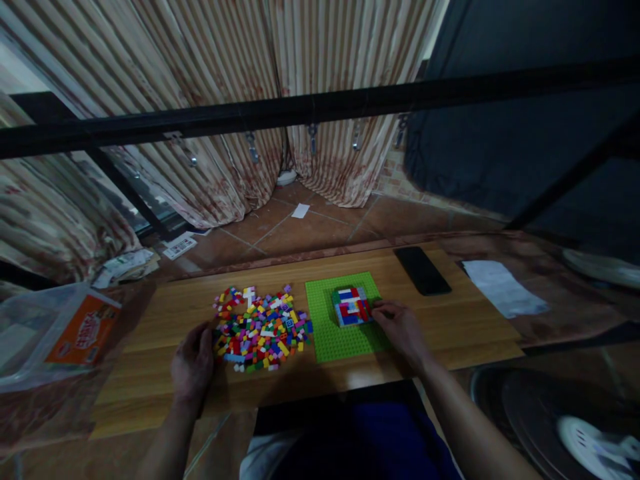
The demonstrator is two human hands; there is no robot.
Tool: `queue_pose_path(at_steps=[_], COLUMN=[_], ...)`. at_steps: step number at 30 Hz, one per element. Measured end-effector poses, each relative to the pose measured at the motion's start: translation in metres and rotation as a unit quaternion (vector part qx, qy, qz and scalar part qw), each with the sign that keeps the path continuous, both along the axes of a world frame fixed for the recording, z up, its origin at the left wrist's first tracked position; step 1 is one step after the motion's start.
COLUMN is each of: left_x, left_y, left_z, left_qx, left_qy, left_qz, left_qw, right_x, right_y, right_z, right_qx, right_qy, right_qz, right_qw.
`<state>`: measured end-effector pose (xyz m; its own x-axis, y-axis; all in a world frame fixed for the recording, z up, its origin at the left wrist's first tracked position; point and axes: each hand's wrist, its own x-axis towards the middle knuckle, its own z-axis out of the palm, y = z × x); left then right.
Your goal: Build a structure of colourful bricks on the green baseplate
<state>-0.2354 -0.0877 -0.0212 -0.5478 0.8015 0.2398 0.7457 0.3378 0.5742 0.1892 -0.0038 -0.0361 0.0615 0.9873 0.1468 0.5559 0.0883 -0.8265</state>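
Note:
A small block built of red, blue, white and green toy bricks (353, 308) stands on the green baseplate (327, 343). At its right side, my right hand (400, 328) has thumb and fingers pinched together, the tips close against the build. Whether a small brick is between them is too small to tell. To the left of the plate spreads a heap of loose, many-coloured bricks (265, 333). My left hand (193, 360) rests on the table at the heap's left edge, fingers loosely bent and thumb apart, with nothing seen in it.
The wooden table (150, 347) also carries a black phone (423, 270) behind my right hand. White paper (505, 288) lies beyond its right end. At far left stands a clear plastic tub (35, 333) with an orange label. A dark bar (300, 110) crosses before the curtains.

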Motion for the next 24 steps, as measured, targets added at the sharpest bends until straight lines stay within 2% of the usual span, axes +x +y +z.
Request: queue_pose_path(at_steps=[9,12,15,17,19,22,24], left_x=[0.003,0.002,0.0,-0.001,-0.001,-0.002,-0.002], left_y=[-0.001,-0.001,-0.001,-0.001,-0.001,-0.002,-0.001], left_z=[0.0,-0.001,-0.003,-0.005,-0.006,-0.008,-0.008], left_qx=[0.017,0.016,0.008,0.007,0.009,0.014,0.018], left_qy=[0.0,0.0,-0.012,-0.015,-0.012,-0.004,-0.002], left_qz=[-0.007,-0.01,-0.004,-0.003,-0.006,-0.005,-0.004], left_qw=[1.0,1.0,1.0,1.0,1.0,1.0,1.0], right_x=[0.007,0.005,-0.006,-0.022,-0.042,-0.075,-0.093], right_y=[-0.004,-0.009,-0.019,-0.029,-0.039,-0.05,-0.053], right_z=[-0.011,-0.005,0.011,0.022,0.03,0.03,0.026], right_qx=[0.034,0.047,0.122,0.162,0.17,0.145,0.111], right_qy=[-0.002,-0.003,-0.051,-0.075,-0.081,-0.083,-0.107], right_qz=[0.009,-0.012,-0.03,-0.002,0.058,0.153,0.175], right_qw=[0.999,0.999,0.991,0.984,0.98,0.974,0.972])
